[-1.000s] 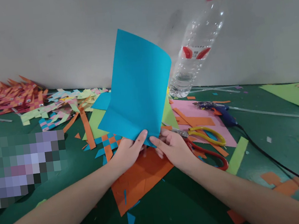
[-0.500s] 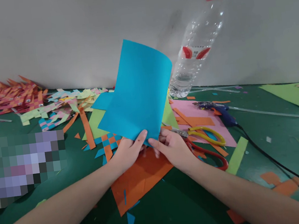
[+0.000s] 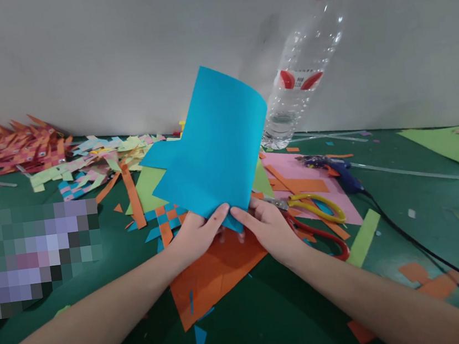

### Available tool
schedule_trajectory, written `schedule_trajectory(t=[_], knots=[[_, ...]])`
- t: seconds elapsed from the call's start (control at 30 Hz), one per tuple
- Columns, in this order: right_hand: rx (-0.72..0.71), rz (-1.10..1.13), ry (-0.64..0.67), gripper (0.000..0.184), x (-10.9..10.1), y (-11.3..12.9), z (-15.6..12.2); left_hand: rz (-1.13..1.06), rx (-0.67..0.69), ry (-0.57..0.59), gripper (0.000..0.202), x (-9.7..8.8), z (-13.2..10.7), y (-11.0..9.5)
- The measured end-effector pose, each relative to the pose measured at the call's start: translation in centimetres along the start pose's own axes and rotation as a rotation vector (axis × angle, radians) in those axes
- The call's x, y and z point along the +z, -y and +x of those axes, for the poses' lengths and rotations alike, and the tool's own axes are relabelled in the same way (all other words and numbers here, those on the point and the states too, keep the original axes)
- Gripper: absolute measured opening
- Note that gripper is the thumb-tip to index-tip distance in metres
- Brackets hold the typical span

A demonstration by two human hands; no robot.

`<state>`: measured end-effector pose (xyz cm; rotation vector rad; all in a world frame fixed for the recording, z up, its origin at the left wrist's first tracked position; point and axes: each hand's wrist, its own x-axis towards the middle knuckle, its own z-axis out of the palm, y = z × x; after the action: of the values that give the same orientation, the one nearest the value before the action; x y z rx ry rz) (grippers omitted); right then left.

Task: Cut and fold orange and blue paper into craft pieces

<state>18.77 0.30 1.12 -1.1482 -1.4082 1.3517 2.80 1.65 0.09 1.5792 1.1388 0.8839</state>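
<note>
A blue paper sheet stands nearly upright over the green table, curling back at its top. My left hand pinches its lower edge, thumb on the front. My right hand pinches the same lower edge right beside it. Under both hands lies an orange paper sheet with cut slits. A small blue-and-orange woven paper piece lies just left of my left hand.
Scissors with yellow handles and red-handled scissors lie right of my right hand on pink paper. A clear plastic bottle stands behind. A blue glue gun with a black cord, woven strips and scraps litter the table.
The blue sheet has tipped lower and shifted slightly right; its top corner dropped. Both hands kept their pinch on its lower edge and barely moved.
</note>
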Motion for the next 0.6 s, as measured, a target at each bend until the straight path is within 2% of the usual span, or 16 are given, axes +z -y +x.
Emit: schedule_trajectory(t=[0.37,0.6], knots=[[-0.011,-0.028,0.07,0.036,0.0,0.1,-0.2,0.028,-0.053,0.014,0.037,-0.1,0.0,1.1],[0.0,0.054,-0.017,0.037,-0.1,-0.1,-0.2,-0.043,-0.115,0.027,0.037,-0.1,-0.2,1.7]])
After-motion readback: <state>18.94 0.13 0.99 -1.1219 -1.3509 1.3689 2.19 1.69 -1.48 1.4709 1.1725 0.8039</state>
